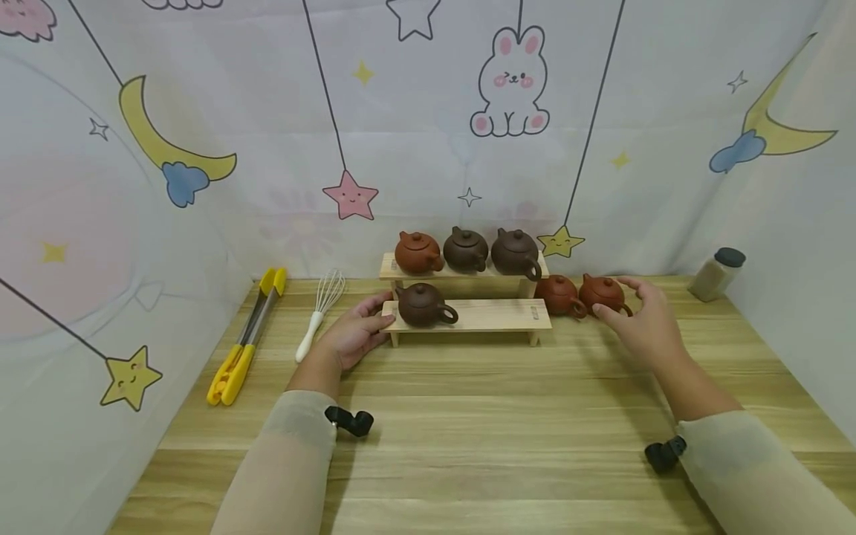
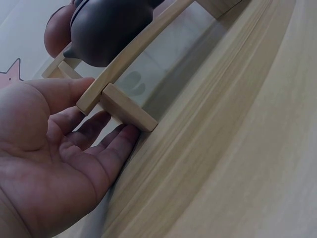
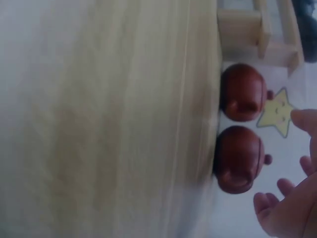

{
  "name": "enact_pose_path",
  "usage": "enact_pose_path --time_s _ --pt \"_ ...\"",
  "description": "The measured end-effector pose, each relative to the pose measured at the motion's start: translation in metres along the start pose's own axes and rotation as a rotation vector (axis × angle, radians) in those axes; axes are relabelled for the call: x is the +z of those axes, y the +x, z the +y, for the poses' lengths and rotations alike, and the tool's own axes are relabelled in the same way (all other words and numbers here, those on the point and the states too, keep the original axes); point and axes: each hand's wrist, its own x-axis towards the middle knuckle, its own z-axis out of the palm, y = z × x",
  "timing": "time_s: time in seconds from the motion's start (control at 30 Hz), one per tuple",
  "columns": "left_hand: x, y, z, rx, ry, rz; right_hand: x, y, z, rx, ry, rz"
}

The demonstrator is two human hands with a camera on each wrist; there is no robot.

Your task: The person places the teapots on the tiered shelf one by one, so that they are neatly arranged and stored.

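My left hand [image 1: 357, 331] grips the left end of the lower step of a two-step wooden display stand [image 1: 498, 315]. In the left wrist view, the thumb lies on the board's top edge and the fingers sit around the stand leg [image 2: 128, 108]. A dark brown teapot [image 1: 420, 305] stands on that step, close to the hand. Over at the right, my right hand [image 1: 645, 323] hovers around a reddish teapot [image 1: 602, 292], fingers spread and loosely bent. The right wrist view shows space between this hand and the teapot. A second reddish teapot [image 3: 242, 91] sits beside it, next to the stand.
The upper step holds an orange-brown teapot [image 1: 416, 254] and two dark teapots [image 1: 464, 251]. Left on the wooden table [image 1: 468, 431] lie yellow-tipped tongs [image 1: 247, 338] and a whisk [image 1: 321, 316]. A dark-lidded jar [image 1: 718, 275] is at the far right. A printed curtain [image 1: 428, 134] hangs behind.
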Motion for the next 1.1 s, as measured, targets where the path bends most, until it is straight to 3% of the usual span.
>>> enact_pose_path --time_s 0.37,1.1 --pt "-0.002 0.001 -0.001 -0.005 0.005 0.003 0.003 0.027 0.022 0.138 0.067 -0.110" --pt "-0.001 0.003 -0.002 0.002 0.004 0.014 0.011 0.044 0.031 0.175 0.033 -0.148"
